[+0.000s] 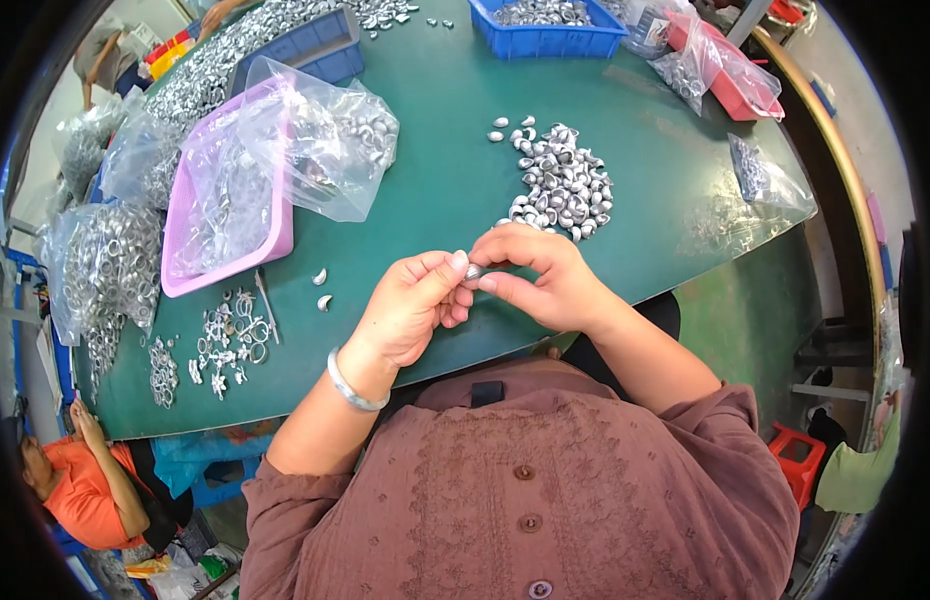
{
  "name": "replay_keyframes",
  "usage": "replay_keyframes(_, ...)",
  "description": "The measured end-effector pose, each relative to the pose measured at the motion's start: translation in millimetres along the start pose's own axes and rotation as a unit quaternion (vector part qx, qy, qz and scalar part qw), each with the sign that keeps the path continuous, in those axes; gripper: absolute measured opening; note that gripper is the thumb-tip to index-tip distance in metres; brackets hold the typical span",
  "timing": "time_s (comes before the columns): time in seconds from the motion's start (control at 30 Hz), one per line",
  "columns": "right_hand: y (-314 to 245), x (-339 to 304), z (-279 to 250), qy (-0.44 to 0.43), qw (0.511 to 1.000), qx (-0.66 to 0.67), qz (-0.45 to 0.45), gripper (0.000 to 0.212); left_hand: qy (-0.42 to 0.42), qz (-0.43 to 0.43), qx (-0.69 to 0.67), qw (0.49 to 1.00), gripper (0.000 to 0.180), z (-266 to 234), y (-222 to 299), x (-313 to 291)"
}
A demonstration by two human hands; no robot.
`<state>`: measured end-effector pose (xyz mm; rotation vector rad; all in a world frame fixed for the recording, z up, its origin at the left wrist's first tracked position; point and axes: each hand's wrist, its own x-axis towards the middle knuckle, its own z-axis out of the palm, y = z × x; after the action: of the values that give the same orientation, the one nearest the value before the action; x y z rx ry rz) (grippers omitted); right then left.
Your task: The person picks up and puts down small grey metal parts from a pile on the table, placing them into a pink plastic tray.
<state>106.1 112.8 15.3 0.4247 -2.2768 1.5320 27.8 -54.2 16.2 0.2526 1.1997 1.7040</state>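
Between my two hands, close to the table's near edge, is a small silvery curved metal piece (pixel 473 271). My left hand (pixel 418 300) pinches it from the left with thumb and forefinger; a pale bangle circles that wrist. From the other side my right hand (pixel 538 275) grips the same piece, its fingers closed and partly covering it. Just beyond my right hand lies a pile of similar silvery curved pieces (pixel 568 185). Two loose curved pieces (pixel 322 290) rest on the green table left of my left hand.
A pink tray (pixel 278 236) with plastic bags stands at left, near small rings and fittings (pixel 230 335) and a thin metal tool (pixel 268 305). Blue bins (pixel 550 42) and a red tray (pixel 727 70) are at the back. A person in orange (pixel 93 495) sits at lower left.
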Motion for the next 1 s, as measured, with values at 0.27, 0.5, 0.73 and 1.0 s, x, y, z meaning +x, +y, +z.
replay_keyframes(0.27, 5.4, -12.3, 6.2, 0.054, 0.967, 0.201, 0.148, 0.007, 0.015, 0.009, -0.009, 1.000, 0.029, 10.6, 5.1, -7.7)
replay_keyframes(0.5, -3.6, -6.0, 6.2, 0.076, 0.995, -0.064, -0.025, 0.011, 0.035, 0.016, 0.023, 0.999, 0.023, 14.2, -2.8, -4.5)
replay_keyframes(0.73, -5.2, -6.8, 6.1, 0.082, 0.997, -0.006, -0.006, 0.014, -0.038, -0.018, -0.182, 0.982, 0.025, 7.8, -9.9, -0.4)
replay_keyframes(1.0, -10.8, -6.5, 6.4, 0.093, 0.995, 0.018, -0.007, 0.010, -0.106, -0.041, -0.245, 0.963, 0.024, 4.6, -10.3, -1.7)
